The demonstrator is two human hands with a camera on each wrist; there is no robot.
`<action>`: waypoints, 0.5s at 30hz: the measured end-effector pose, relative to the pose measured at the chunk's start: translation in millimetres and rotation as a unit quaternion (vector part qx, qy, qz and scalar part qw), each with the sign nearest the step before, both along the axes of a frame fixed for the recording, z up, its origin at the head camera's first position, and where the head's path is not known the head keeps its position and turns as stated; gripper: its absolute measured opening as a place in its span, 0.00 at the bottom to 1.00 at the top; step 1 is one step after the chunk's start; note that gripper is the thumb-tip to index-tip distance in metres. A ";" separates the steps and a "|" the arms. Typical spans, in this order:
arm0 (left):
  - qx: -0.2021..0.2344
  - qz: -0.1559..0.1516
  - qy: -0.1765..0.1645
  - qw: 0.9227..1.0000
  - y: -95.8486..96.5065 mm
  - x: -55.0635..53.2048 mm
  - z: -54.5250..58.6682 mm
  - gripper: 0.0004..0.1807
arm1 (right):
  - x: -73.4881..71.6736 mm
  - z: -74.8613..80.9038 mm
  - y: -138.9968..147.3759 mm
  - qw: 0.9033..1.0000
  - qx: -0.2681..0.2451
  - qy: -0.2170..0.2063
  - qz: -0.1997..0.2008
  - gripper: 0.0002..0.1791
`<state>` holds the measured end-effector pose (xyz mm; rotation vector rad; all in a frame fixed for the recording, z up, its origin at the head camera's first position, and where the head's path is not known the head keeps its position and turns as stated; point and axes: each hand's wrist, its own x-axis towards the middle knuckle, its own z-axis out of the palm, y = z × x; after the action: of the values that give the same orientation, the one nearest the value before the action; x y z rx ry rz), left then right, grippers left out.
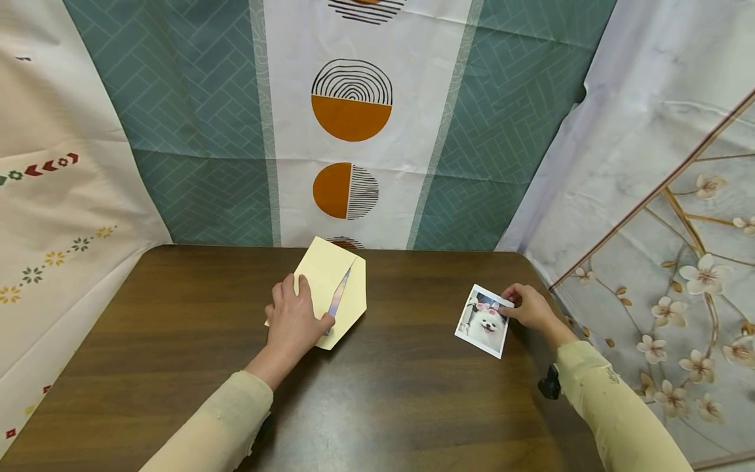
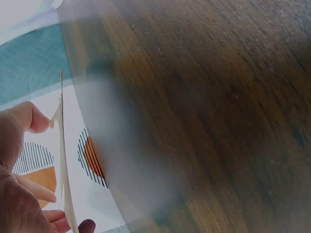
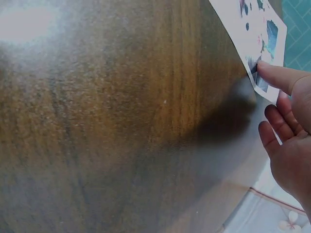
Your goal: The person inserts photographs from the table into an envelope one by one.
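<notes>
My left hand (image 1: 293,321) grips a pale yellow envelope (image 1: 318,272) by its left and lower edges, left of the table's middle. A narrow lilac-blue sliver (image 1: 339,294) shows in a slit down its face. Seen nearly edge-on in the left wrist view, the envelope (image 2: 64,160) is between the thumb and the fingers, raised off the wood. Over the right part of the table, my right hand (image 1: 527,307) pinches a white-bordered photo (image 1: 486,321) of a fluffy white dog by its right edge. The right wrist view shows the thumb on the face of the photo (image 3: 267,43).
Brown wooden table (image 1: 389,406) lies beneath both hands. A green and white patterned curtain (image 1: 354,196) hangs behind its back edge. Pale cloth (image 1: 65,216) borders the left side, and a flower-printed cloth (image 1: 666,314) stands close along the right, near the right forearm.
</notes>
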<state>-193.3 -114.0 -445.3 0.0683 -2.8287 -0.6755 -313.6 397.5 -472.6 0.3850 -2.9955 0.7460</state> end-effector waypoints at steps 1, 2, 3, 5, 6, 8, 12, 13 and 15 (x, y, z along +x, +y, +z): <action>0.000 0.000 0.000 1.000 0.0 -0.1 0.1 0.53 | 0.2 -0.4 0.0 1.000 0.000 0.000 0.000 0.16; -0.001 0.000 0.000 1.000 0.0 -0.1 0.2 0.53 | 0.6 -0.8 -0.2 1.000 -0.001 -0.001 -0.003 0.16; -0.001 0.000 0.000 1.000 0.0 -0.2 0.2 0.53 | 0.9 -1.0 -0.3 1.000 -0.004 -0.003 -0.008 0.16; -0.002 0.000 0.002 1.000 0.1 -0.2 0.4 0.53 | 1.6 -1.8 0.3 1.000 -0.006 -0.009 -0.013 0.17; -0.002 0.000 0.003 1.000 0.2 -0.2 0.4 0.53 | 1.8 -2.3 0.7 1.000 -0.006 -0.011 -0.015 0.17; -0.003 -0.001 0.005 1.000 0.4 -0.1 0.4 0.53 | 1.9 -4.0 1.4 1.000 -0.010 -0.013 -0.026 0.16; -0.003 -0.001 0.007 1.000 0.7 0.2 0.6 0.52 | 2.5 -5.1 -0.1 0.999 -0.020 -0.016 -0.030 0.16; -0.003 -0.001 0.007 1.000 0.8 0.3 0.7 0.52 | 2.8 -4.9 -1.1 0.999 -0.023 -0.018 -0.030 0.16; -0.002 -0.001 0.006 1.000 0.9 0.4 0.8 0.52 | 3.6 -4.3 -4.0 0.999 -0.031 -0.020 -0.025 0.16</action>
<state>-192.9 -113.2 -444.4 0.0612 -2.8180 -0.6670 -310.1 393.5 -476.9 0.2945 -2.9972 0.8511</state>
